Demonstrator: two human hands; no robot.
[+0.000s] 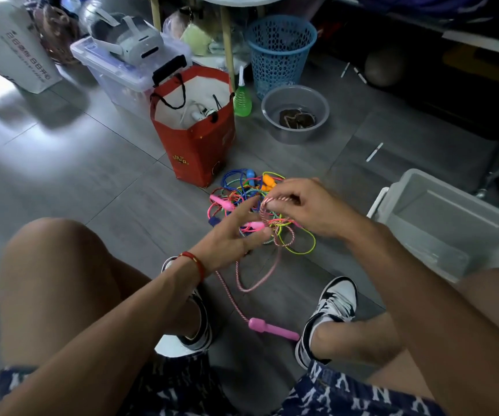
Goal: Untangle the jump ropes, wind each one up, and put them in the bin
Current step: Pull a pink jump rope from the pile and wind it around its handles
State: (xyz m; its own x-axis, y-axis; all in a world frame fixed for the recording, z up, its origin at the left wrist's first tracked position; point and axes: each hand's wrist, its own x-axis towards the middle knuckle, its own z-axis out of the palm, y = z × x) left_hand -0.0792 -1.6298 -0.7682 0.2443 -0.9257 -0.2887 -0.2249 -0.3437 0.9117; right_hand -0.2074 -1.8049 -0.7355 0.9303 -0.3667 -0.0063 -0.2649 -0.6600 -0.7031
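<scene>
A tangle of coloured jump ropes [242, 193] lies on the grey floor, with blue, orange and pink handles showing. My right hand [305, 205] pinches a loop of the pink-and-white striped rope [272, 201] above the pile. My left hand [233, 235] hovers beside it with fingers spread and relaxed, touching the cords near a pink handle [255, 226]. The striped rope trails down toward me and ends in a loose pink handle [272, 328] between my shoes. A clear plastic bin [440, 217] sits on the floor to the right.
A red paper bag [194, 145] stands just behind the pile. A grey basin [295, 112], a blue mesh basket [279, 52] and a green bottle [242, 97] are further back. A lidded clear box [122, 70] is at back left. My knees frame the lower view.
</scene>
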